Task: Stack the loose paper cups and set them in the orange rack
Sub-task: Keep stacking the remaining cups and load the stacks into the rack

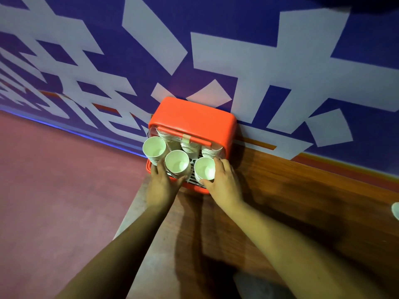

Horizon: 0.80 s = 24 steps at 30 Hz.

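The orange rack [194, 119] stands on a wooden table against the wall, its clear lid raised. Three upright stacks of white paper cups stand in its front row: a left stack [154, 148], a middle stack [177, 162] and a right stack [205, 169]. More stacks [190, 146] sit behind them under the lid. My left hand [162, 182] reaches between the left and middle stacks, its fingers curled round the middle one. My right hand [224, 180] grips the right stack from its right side, thumb in front.
The wooden table [302, 201] stretches to the right, with a pale object [396, 210] at the frame's right edge. Its left edge drops to a reddish floor [54, 190]. A blue and white patterned wall [216, 50] rises right behind the rack.
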Each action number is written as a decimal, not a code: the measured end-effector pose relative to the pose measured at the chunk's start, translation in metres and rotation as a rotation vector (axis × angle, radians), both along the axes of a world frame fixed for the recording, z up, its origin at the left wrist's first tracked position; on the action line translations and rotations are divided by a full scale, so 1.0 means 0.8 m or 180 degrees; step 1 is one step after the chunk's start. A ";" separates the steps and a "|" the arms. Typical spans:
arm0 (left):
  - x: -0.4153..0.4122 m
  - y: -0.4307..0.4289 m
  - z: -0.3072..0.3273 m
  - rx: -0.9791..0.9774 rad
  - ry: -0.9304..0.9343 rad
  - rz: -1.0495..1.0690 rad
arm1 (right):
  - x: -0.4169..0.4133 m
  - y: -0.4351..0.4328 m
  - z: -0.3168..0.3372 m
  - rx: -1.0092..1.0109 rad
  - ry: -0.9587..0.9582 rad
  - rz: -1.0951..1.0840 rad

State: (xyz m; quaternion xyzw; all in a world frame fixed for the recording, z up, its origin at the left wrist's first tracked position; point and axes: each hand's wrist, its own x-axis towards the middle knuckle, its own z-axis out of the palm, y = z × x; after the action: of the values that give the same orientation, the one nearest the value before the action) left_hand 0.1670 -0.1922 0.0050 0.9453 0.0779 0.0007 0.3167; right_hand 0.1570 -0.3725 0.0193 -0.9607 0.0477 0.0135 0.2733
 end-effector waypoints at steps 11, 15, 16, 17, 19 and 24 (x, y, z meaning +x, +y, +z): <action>0.023 0.009 -0.015 -0.0628 -0.0040 -0.0079 | 0.001 0.015 -0.012 0.0169 0.0135 -0.0215; 0.024 0.010 -0.017 -0.0927 -0.0044 0.0019 | 0.007 0.015 -0.014 0.0434 0.0262 -0.0339; 0.024 0.010 -0.017 -0.0968 -0.0039 0.0022 | 0.008 0.014 -0.015 0.0468 0.0275 -0.0359; 0.024 0.009 -0.018 -0.0995 -0.0034 0.0014 | 0.009 0.013 -0.016 0.0488 0.0272 -0.0377; 0.023 0.008 -0.016 -0.1019 -0.0011 0.0019 | 0.010 0.010 -0.015 0.0569 0.0269 -0.0416; 0.019 0.012 -0.014 -0.1005 0.0097 -0.0047 | 0.008 0.004 -0.013 0.0755 0.0392 -0.0299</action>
State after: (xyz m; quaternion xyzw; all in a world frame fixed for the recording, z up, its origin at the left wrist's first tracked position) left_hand 0.1821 -0.1827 -0.0060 0.8842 0.0749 -0.0283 0.4602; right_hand 0.1630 -0.3696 0.0090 -0.9157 0.1074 0.0652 0.3818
